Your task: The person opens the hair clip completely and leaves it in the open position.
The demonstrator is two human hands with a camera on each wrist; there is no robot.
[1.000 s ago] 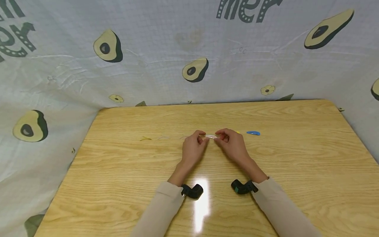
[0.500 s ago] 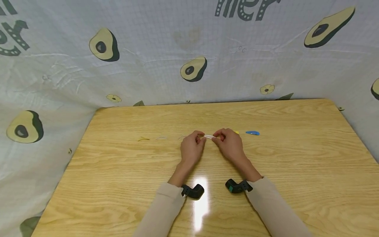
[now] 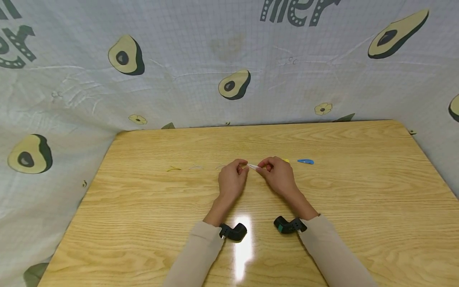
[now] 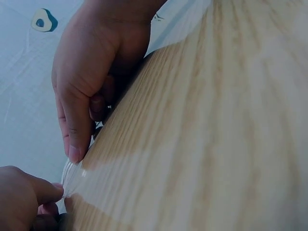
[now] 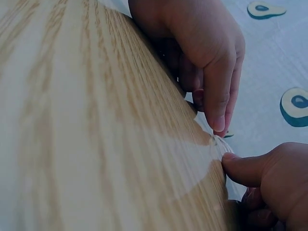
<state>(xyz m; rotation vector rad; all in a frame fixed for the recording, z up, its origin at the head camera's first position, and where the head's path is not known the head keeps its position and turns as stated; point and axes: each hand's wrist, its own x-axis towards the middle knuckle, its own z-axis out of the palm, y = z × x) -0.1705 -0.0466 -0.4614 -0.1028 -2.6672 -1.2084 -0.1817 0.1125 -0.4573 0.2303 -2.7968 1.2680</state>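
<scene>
Wooden table (image 3: 143,223) below, thin white strands (image 3: 252,166) between both hands (image 3: 231,181) (image 3: 280,177).

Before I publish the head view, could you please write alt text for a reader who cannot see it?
A person's left hand and right hand pinch thin white strands between them at a wooden table. A thin yellow strand lies to the left, a blue snap hair clip to the right, and an avocado-printed sheet is behind.

A clip (image 3: 306,161) lies right of the right hand (image 3: 281,177).
</scene>
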